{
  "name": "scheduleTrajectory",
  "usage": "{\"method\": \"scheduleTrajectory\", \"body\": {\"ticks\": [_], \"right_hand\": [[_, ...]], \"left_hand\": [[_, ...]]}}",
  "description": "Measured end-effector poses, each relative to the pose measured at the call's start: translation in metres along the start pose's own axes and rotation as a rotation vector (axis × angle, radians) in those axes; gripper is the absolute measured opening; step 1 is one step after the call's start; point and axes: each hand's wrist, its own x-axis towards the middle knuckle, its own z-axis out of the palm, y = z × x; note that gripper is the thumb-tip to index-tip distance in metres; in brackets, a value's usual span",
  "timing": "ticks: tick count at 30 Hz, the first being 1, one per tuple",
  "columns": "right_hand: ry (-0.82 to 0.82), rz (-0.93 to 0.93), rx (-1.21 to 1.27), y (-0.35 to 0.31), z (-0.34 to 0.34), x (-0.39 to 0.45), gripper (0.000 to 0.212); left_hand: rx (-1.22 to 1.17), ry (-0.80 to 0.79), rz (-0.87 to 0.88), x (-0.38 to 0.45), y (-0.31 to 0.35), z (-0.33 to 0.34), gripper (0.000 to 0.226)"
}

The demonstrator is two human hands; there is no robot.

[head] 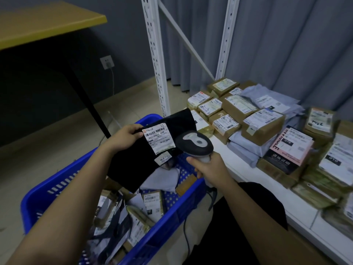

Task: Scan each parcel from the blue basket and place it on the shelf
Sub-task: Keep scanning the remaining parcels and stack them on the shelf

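My left hand (125,137) grips the left edge of a flat black parcel (137,161) with a white barcode label, held up over the blue basket (57,186). My right hand (208,168) holds a grey and black barcode scanner (194,143) by its handle, its head right beside the parcel's label. Several more parcels lie inside the basket below. The white shelf (254,180) at the right carries many brown boxes and grey bags.
A yellow-topped table (47,23) with a black leg stands at the upper left. White shelf uprights (156,60) rise behind the basket, in front of a grey curtain. The scanner's cable hangs down by my knee. Beige floor lies left of the basket.
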Motion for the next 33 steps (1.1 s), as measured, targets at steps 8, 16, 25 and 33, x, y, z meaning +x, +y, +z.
{"method": "scheduleTrajectory", "body": {"ticks": [8, 16, 25, 33], "right_hand": [[-0.090, -0.060, 0.004, -0.001, 0.001, -0.007, 0.025], [0.000, -0.150, -0.009, 0.000, -0.004, -0.003, 0.039], [0.013, -0.116, 0.017, -0.003, -0.004, -0.005, 0.036], [0.421, -0.063, 0.041, -0.015, -0.053, 0.010, 0.028]], "left_hand": [[-0.011, -0.012, -0.016, 0.005, 0.002, -0.001, 0.022], [0.008, 0.005, 0.001, 0.004, 0.002, -0.005, 0.026], [0.041, 0.011, -0.007, 0.000, 0.013, -0.002, 0.024], [0.183, 0.208, 0.264, 0.004, 0.075, 0.031, 0.027]]}}
